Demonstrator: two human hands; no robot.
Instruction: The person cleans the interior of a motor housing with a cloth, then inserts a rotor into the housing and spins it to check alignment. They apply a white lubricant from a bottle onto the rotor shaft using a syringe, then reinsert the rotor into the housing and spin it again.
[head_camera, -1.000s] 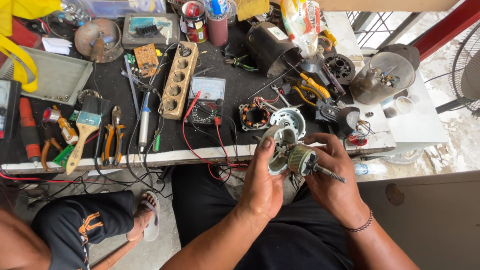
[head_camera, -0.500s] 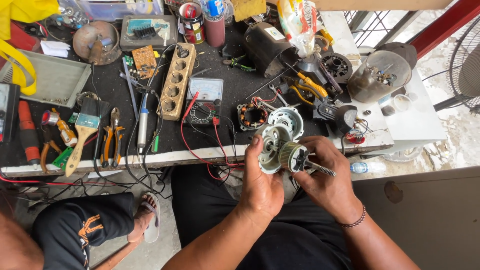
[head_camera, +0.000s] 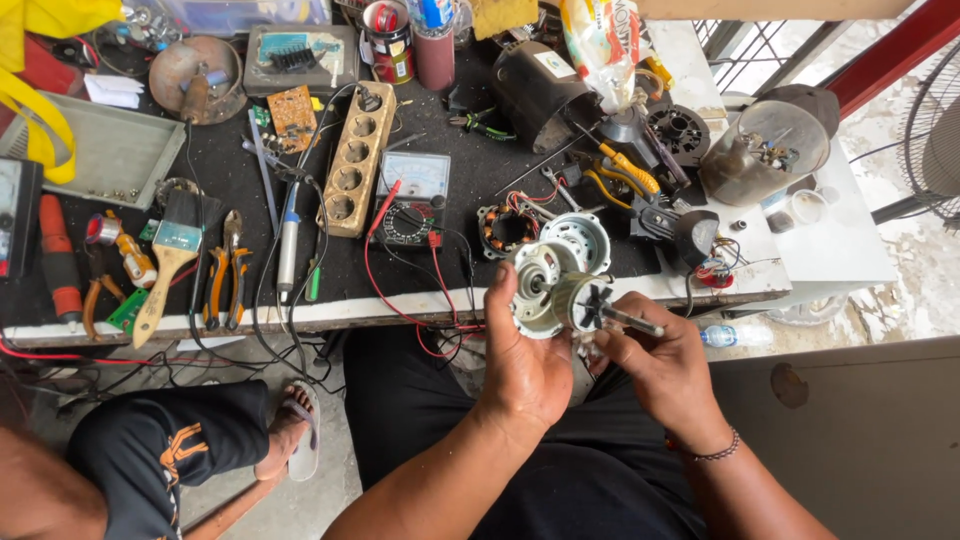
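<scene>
Looks like small fan motor work, right in the middle of mating the spinning part with its housing. The left hand (head_camera: 525, 365) is curled around a round silver end cover (head_camera: 535, 285), thumb up along its near edge, fingers wrapped behind it so it's a firm closed grip. The right hand (head_camera: 660, 365) is pinched shut on the rotor (head_camera: 583, 302), holding it by the thin shaft that sticks out to the right, with the ribbed drum end touching the cover's face. Both parts sit just in front of the near edge of the workbench (head_camera: 430, 310), above the person's lap.

My read: the shaft has to line up dead centre with the cover's bearing hole, so the next bit needs a straight, steady push or pull, no tilting.

On the bench just behind are a second cover (head_camera: 582, 238), the copper-wound stator (head_camera: 507, 228), and a multimeter (head_camera: 412, 200) with red leads.
</scene>
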